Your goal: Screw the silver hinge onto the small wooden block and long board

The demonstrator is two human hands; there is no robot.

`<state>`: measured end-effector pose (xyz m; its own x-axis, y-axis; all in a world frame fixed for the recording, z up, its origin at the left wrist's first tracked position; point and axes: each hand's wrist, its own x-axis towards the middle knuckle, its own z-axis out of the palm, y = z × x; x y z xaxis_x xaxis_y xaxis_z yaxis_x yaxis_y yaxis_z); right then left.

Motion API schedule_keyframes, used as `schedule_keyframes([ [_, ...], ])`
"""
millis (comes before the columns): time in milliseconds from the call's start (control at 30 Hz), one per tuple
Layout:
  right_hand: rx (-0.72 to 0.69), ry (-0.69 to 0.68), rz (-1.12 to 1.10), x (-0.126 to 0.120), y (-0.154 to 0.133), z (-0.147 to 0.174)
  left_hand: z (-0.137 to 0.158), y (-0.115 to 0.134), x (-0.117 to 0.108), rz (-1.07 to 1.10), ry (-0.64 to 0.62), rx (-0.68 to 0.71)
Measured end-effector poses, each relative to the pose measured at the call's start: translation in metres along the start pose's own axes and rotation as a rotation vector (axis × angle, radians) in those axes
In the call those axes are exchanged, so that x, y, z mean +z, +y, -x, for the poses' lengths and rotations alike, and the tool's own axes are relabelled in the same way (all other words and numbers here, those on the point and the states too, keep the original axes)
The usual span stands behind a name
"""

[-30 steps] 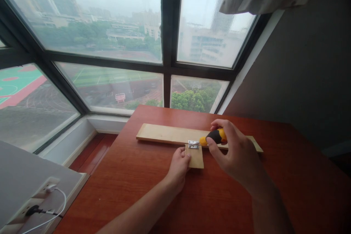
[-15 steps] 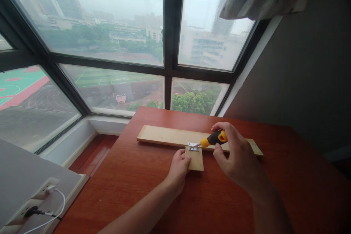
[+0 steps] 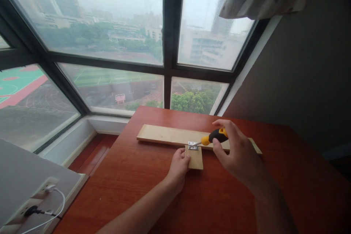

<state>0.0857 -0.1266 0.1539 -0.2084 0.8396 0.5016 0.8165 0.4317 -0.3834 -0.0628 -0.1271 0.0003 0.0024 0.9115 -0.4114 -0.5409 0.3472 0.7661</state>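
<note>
Right hand (image 3: 238,153): clamped on the screwdriver (image 3: 212,138), tip at the hinge (image 3: 193,145).
Left hand (image 3: 178,164): fingers together, steadying the small block (image 3: 195,158).
Progress: hinge sits across block and long board (image 3: 164,134); screws apparently mid-driving, count unclear.

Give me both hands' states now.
Left hand: fingers pressing small square wooden piece.
Right hand: closed on yellow-and-black screwdriver.

No text, label, brand, number or sign can be read anywhere in the head view: not on the screwdriver (image 3: 215,137), the long wooden board (image 3: 170,135), the small wooden piece (image 3: 195,158), the metal hinge (image 3: 193,145), or the wall socket (image 3: 44,190).
</note>
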Motion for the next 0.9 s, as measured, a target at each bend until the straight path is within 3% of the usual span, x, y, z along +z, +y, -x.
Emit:
schedule_keyframes([
  [133, 0.071, 0.022, 0.052, 0.002, 0.003, -0.002, 0.001, 0.001, 0.001, -0.008, 0.007, 0.000],
  [367, -0.010, -0.039, -0.010, -0.004, 0.000, 0.001, 0.001, 0.002, 0.001, 0.005, -0.012, -0.001],
  [567, 0.090, 0.007, 0.027, 0.000, 0.008, 0.000, 0.001, 0.002, 0.002, -0.010, -0.002, -0.008],
  [800, -0.003, -0.019, -0.025, -0.005, 0.010, 0.001, 0.002, 0.002, 0.002, -0.013, 0.011, -0.007],
  [900, 0.021, -0.033, -0.015, -0.006, 0.013, 0.002, 0.002, 0.002, 0.001, -0.017, 0.011, -0.007],
])
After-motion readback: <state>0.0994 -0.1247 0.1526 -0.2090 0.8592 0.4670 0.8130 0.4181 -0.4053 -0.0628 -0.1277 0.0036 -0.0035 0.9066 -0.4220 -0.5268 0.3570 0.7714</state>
